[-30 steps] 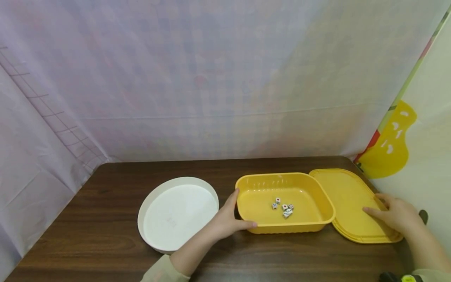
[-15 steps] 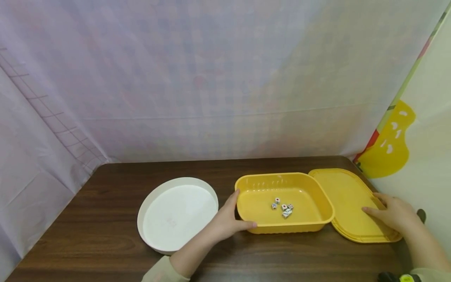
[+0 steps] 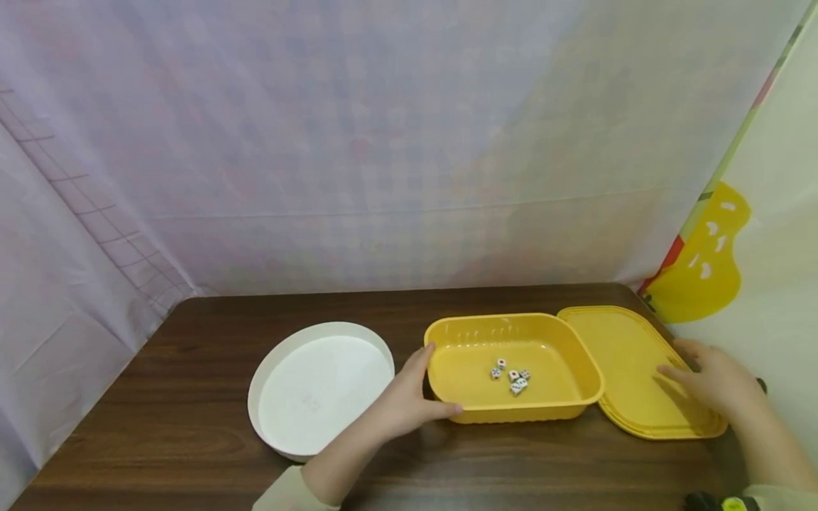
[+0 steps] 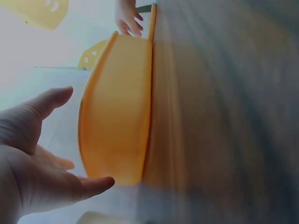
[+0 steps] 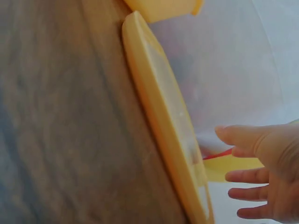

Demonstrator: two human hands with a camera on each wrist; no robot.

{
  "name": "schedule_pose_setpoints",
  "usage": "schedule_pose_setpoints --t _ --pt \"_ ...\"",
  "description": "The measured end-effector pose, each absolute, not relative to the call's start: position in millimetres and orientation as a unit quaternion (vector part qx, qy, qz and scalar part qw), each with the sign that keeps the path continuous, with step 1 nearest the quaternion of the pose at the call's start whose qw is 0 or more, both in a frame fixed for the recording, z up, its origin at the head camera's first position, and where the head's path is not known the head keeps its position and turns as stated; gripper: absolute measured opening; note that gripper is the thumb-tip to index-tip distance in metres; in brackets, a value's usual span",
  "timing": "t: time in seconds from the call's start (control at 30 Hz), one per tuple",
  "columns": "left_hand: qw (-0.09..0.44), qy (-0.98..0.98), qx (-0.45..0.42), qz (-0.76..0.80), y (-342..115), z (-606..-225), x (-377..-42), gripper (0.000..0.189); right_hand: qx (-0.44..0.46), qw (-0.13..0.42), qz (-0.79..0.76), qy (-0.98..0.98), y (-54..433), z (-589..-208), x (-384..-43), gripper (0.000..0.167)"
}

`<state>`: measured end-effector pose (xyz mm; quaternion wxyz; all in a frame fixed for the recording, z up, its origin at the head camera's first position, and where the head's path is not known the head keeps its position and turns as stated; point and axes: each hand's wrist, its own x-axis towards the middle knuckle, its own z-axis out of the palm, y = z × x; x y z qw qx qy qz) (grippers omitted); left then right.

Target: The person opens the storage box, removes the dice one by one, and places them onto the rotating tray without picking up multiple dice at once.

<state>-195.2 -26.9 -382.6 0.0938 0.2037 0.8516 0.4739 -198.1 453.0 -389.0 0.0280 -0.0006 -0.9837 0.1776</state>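
Brown wood-grain table leaves room on the near side of a deep yellow plastic tub, lying lengthwise left to right between a shallow round white tray and a flat yellow plastic lid. The nearer left hand splays at the tub's left end, contact unclear; the right hand hangs, fingers spread, over the lid's right edge. Small white dice lie inside the tub.

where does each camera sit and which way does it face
Head: on the head, facing forward and down at white tray, yellow bin and yellow lid; left hand and right hand show.
Left wrist: on that wrist, facing the bin's end; both hands show.
Right wrist: on that wrist, facing the lid's edge; right hand shows.
Wrist views share the bin.
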Motion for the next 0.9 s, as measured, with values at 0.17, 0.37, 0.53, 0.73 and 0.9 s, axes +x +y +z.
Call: schedule_pose_setpoints --t 0.17,0.37,0.53,0.73,0.9 --pt "0.083 0.861 0.235 0.442 -36 -372 -194 0.102 0.013 0.066 0.191 -0.979 440 -377 -197 0.075" --pt "0.067 0.863 0.244 0.438 -53 -356 -186 0.099 0.029 0.127 0.213 -0.968 422 -363 -193 0.065" --pt "0.066 0.869 0.23 0.433 -69 -346 -179 0.096 0.035 0.164 0.211 -0.963 412 -351 -190 0.058" --pt "0.025 0.876 0.273 0.397 -92 -344 -175 0.099 0.052 0.166 0.229 -0.958 400 -340 -183 0.057" --pt "-0.007 0.87 0.282 0.404 -117 -345 -170 0.092 0.064 0.166 0.254 -0.951 386 -333 -175 0.055"
